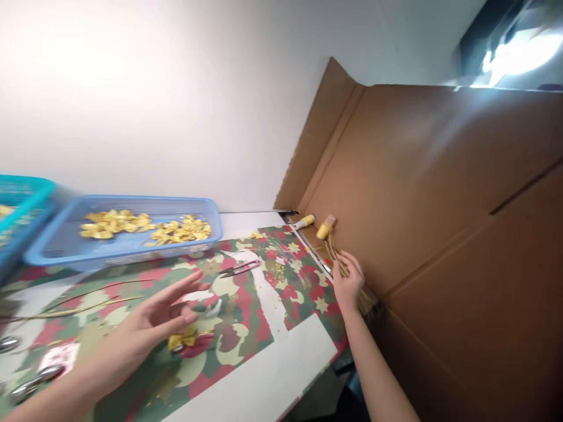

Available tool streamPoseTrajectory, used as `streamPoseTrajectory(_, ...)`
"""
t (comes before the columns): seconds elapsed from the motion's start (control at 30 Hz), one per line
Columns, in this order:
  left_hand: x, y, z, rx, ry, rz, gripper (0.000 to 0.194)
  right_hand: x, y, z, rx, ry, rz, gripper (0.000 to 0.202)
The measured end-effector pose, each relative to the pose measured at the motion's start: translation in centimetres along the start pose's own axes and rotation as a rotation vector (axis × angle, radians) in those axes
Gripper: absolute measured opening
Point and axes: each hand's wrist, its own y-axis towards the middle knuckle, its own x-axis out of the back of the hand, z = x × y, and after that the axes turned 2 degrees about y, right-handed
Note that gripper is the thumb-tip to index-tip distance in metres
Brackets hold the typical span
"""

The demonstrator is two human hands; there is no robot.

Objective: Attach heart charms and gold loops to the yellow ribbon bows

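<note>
My left hand (162, 313) hovers over the patterned table covering with its fingers apart and nothing between them. Just below its fingertips lies a yellow flower (183, 338). At the right, my right hand (348, 276) is closed around a bundle of thin stems (332, 245) beside the cardboard. Thread snips (241, 268) with a pink handle lie on the covering between the hands. A blue basket (88, 253) holds two heaps of yellow flowers (116, 224).
A large cardboard sheet (422, 187) stands along the right side. Two small yellow-and-white bottles (304, 221) lie near its base. A teal basket (37, 196) is at the far left, with loose stems (88, 306) and metal spoon-like pieces (37, 381) nearer.
</note>
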Motion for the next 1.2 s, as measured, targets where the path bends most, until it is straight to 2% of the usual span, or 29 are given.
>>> streamPoseTrajectory(0.07, -0.4, -0.4, -1.1, 0.002, -0.167, 0.063, 0.068, -1.7, -0.8, 4.8, 0.135, 0.165, 0.176, 0.014)
streamPoseTrajectory(0.1, -0.5, -0.4, -1.2, -0.012, -0.216, 0.061, 0.07, -2.6, -1.4, 7.5, 0.194, 0.254, 0.321, 0.011)
streamPoseTrajectory(0.17, -0.4, -0.5, -0.7, -0.011, -0.266, 0.065, 0.071, -4.5, -2.7, 12.6, 0.257, 0.413, 0.59, 0.008)
streamPoseTrajectory(0.23, -0.3, -0.5, -0.2, -0.022, -0.331, 0.079, 0.069, -6.1, -4.0, 16.5, 0.285, 0.547, 0.804, 0.009)
streamPoseTrajectory(0.3, -0.3, -0.5, 0.0, -0.043, -0.396, 0.101, 0.069, -7.4, -5.0, 18.6, 0.293, 0.599, 0.977, 0.012)
streamPoseTrajectory(0.4, -0.4, -0.4, -0.1, -0.068, -0.439, 0.11, 0.074, -8.3, -5.9, 18.9, 0.28, 0.615, 1.103, 0.016)
streamPoseTrajectory(0.53, -0.6, -0.1, -0.3, -0.084, -0.44, 0.117, 0.073, -8.3, -6.5, 18.0, 0.261, 0.631, 1.134, 0.019)
streamPoseTrajectory(0.7, -0.4, 0.2, -0.1, -0.092, -0.428, 0.162, 0.077, -7.9, -6.7, 18.0, 0.341, 0.633, 1.094, 0.005)
streamPoseTrajectory(0.87, -0.3, 0.2, -0.3, -0.071, -0.386, 0.198, 0.075, -7.6, -7.0, 18.1, 0.371, 0.587, 1.068, 0.011)
streamPoseTrajectory(1.03, -0.4, 0.0, -0.9, -0.087, -0.33, 0.147, 0.063, -7.7, -7.5, 17.9, 0.413, 0.555, 0.979, 0.013)
streamPoseTrajectory(1.2, -0.1, -0.1, -1.3, -0.163, -0.034, 0.099, 0.035, -8.0, -7.8, 17.6, 0.39, 0.535, 0.858, 0.01)
